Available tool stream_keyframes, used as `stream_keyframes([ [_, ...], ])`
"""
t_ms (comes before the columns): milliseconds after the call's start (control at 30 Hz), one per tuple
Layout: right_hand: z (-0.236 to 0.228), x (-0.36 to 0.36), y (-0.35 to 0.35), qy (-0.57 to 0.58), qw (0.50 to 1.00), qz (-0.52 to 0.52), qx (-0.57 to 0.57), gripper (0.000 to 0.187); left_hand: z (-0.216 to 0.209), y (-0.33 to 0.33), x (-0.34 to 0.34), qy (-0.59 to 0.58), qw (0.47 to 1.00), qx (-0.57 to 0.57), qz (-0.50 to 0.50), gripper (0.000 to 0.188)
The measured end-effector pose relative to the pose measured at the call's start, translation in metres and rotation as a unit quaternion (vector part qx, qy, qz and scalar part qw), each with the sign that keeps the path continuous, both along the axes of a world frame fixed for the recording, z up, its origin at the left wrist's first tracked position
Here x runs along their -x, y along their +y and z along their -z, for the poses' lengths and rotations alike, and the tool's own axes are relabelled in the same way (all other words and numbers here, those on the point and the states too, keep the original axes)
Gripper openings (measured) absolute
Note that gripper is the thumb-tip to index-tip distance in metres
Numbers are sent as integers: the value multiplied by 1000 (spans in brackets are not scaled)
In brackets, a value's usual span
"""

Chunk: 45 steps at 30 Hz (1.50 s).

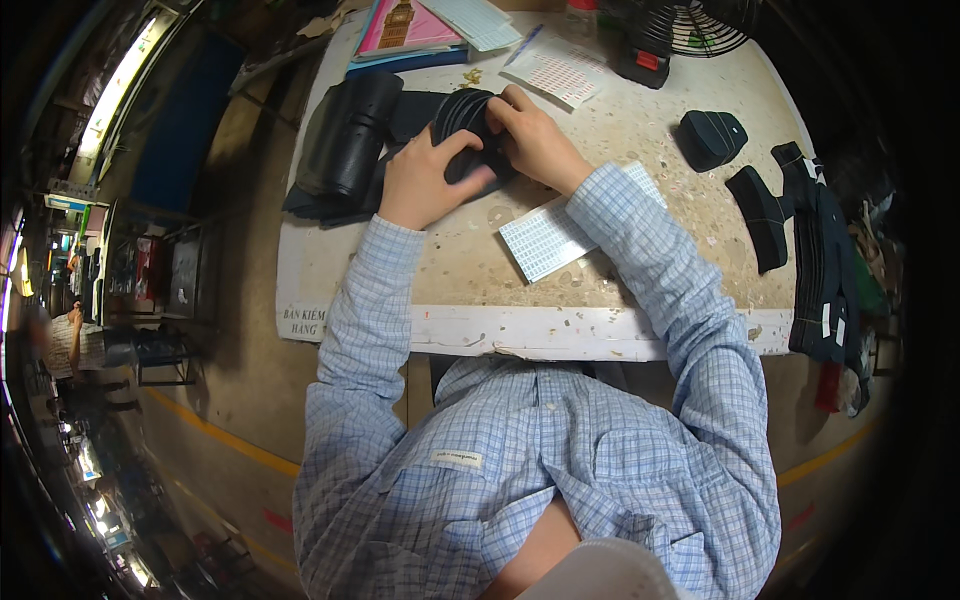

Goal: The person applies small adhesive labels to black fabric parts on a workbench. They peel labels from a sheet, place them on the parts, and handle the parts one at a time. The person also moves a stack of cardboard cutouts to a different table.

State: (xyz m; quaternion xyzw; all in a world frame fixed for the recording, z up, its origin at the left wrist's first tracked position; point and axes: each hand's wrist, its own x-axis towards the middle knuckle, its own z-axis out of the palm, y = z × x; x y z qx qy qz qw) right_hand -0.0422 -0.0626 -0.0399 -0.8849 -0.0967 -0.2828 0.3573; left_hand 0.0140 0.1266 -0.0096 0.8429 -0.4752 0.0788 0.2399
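Observation:
At the far left of the table, a stack of dark curved fabric pieces point(463, 108) lies with its edges fanned out. My right hand point(540, 140) reaches across to its right side, with fingers pinched on the edge of a piece; the fingertips are partly hidden. My left hand point(425, 182) rests against the near left side of the stack. Its thumb and forefinger are spread apart, and the thumb is slightly blurred. Left of it lies a thick black cylinder point(350, 140) on more dark fabric. A printed label sheet point(550, 240) lies below my right wrist.
Folders and papers point(400, 30) lie at the back, beside a sheet with red print point(560, 72). A black fan point(690, 30) stands at the far right. Tied dark bundles point(712, 138) and a long dark fabric stack point(820, 250) line the right side.

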Motion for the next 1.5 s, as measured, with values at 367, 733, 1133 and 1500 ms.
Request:
stream_keyframes([
  [367,9,-2,-8,80,982,-10,-173,28,5,-4,-6,-12,996,84,10,29],
  [733,12,0,-19,64,985,45,-152,20,11,-7,5,-81,996,-26,5,46],
  [1133,11,-3,-12,-3,991,51,-125,18,4,-8,4,-110,994,-15,-3,31],
  [1500,16,-2,2,-19,998,35,-57,27,5,-9,7,-133,991,8,2,29],
])
